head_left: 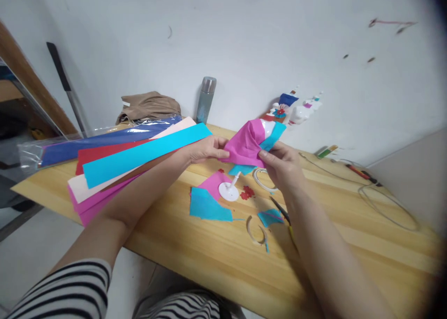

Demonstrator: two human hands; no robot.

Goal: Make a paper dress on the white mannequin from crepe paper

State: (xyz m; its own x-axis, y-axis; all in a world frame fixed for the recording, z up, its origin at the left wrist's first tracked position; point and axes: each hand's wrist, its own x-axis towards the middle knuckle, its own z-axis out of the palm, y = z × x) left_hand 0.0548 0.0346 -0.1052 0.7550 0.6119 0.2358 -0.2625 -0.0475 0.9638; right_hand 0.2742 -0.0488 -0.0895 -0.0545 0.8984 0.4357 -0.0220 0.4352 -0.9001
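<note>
My left hand (pixel 211 150) pinches the left edge of a piece of pink crepe paper (pixel 244 144) above the table. The fingers of my right hand (pixel 281 163) grip its right edge. The pink piece is draped against a glossy white object (pixel 268 128) with a turquoise strip (pixel 274 137) across it; most of that object is hidden. Below my hands stand a white round base with a short rod (pixel 228 192), a turquoise scrap (pixel 209 205), a pink scrap (pixel 211 184) and red cut pieces (pixel 247 193). Scissors (pixel 281 209) lie partly behind my right forearm.
Stacked coloured paper strips (pixel 146 153) and a plastic-wrapped blue bundle (pixel 104 139) lie at left. Behind are brown cloth (pixel 150 107), a flask (pixel 206 100) and decorated white figures (pixel 300 111). Tape rings (pixel 256 230) and a cable (pixel 384 207) lie on the wooden table (pixel 167 244).
</note>
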